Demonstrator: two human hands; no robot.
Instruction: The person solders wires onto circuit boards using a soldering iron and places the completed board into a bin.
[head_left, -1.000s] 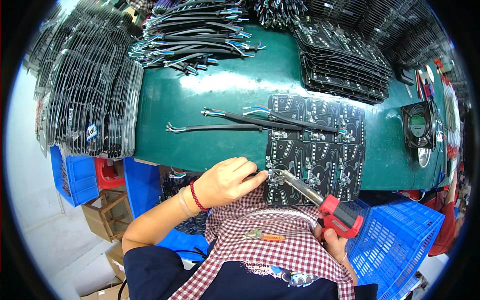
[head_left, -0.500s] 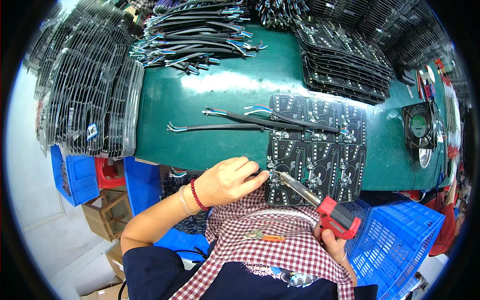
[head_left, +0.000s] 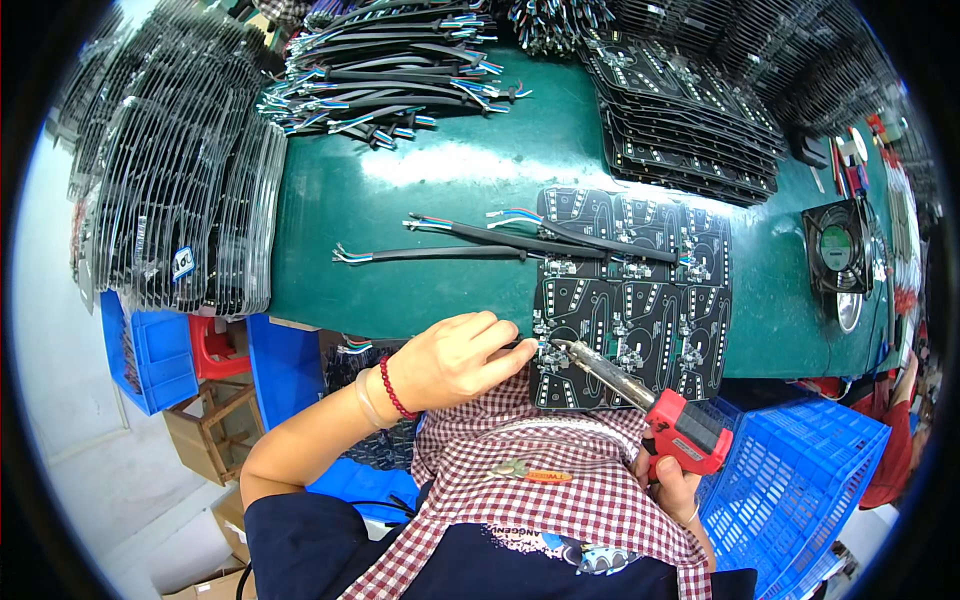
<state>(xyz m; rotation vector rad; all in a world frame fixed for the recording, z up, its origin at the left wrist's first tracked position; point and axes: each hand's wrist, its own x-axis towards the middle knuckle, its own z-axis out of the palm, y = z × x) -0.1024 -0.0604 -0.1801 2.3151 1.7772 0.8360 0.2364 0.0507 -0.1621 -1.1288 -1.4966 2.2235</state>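
Note:
My right hand (head_left: pixel 676 484) is closed round the red handle of a soldering gun (head_left: pixel 690 435). Its metal barrel slants up and left, and the tip is close to the near-left part of a black circuit board panel (head_left: pixel 650 300). At the panel's left edge my left hand (head_left: pixel 465 358) pinches the end of a black cable, mostly hidden behind the hand. Loose coloured wires of a cable (head_left: pixel 356 346) show left of the wrist at the table's edge. Three black cables with bared coloured ends, among them a lower one (head_left: pixel 440 254), lie across the panel's far half and the table.
A pile of cables (head_left: pixel 390 85) lies at the far left of the green table (head_left: pixel 420 290). Stacked circuit boards (head_left: pixel 690 140) stand at the far right, upright boards (head_left: pixel 180 210) at the left. A small fan (head_left: pixel 838 250) sits right; a blue crate (head_left: pixel 790 480) stands below.
My right hand has moved slightly right and drawn the soldering gun back, its tip now a little farther from the left fingertips. My left hand stays put.

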